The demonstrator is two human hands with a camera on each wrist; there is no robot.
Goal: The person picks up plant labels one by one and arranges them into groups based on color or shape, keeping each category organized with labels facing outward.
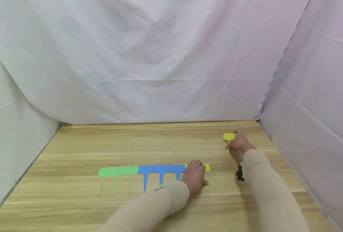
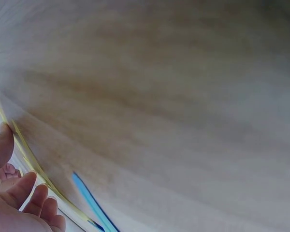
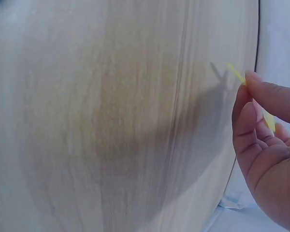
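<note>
A row of T-shaped plant labels lies on the table: three green plant labels (image 1: 118, 171) at left, three blue plant labels (image 1: 161, 168) in the middle, then yellow plant labels (image 1: 207, 167) at the right end. My left hand (image 1: 194, 177) rests over the yellow ones and partly hides them. In the left wrist view its thumb (image 2: 5, 142) touches a yellow stem, fingers loosely bent beside it. Farther back on the right, my right hand (image 1: 240, 141) pinches another yellow plant label (image 1: 228, 136), head away from me. Its stem (image 3: 236, 71) sticks out past the thumb and index fingertip in the right wrist view.
The wood-grain table (image 1: 148, 141) is bordered by a white cloth (image 1: 160, 100) at the back and cloth walls at both sides. A black device (image 1: 240, 172) sits at my right wrist. My left forearm (image 1: 151, 206) crosses in front of the row.
</note>
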